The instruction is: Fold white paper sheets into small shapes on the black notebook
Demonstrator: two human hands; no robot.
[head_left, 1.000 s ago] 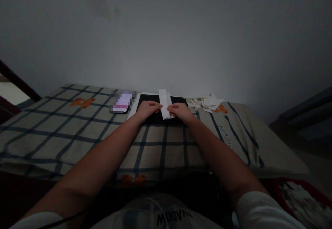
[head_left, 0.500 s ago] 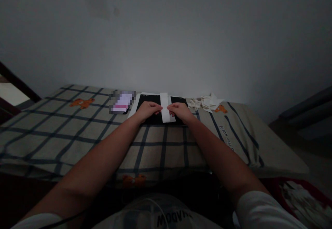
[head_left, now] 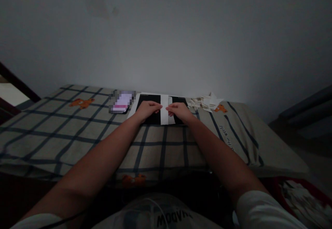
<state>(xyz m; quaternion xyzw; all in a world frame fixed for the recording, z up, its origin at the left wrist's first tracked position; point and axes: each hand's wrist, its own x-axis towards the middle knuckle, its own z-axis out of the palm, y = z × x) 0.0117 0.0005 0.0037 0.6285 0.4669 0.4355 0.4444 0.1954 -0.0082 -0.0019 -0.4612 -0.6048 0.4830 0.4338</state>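
Note:
A white paper strip [head_left: 164, 117] stands out against a black notebook-like cover [head_left: 150, 99], running from its far edge to its near edge. My left hand [head_left: 149, 110] pinches the strip's left edge between thumb and forefinger. From the other side, my right hand [head_left: 179, 110] pinches the right edge in the same way. Another white piece of paper [head_left: 171, 120] shows beside the strip, partly hidden by my right fingers. White sheets [head_left: 133, 110] stick out under the black cover at its left.
A phone [head_left: 122, 102], its screen blurred, lies left of the black cover. Several folded paper pieces [head_left: 207, 102] are heaped to the right. All rest on a checked cloth [head_left: 85, 125] with bear prints, against a grey wall [head_left: 166, 42].
The paper strip has shifted slightly toward me and lies straighter across the black cover. Both hands keep their pinch and have barely moved.

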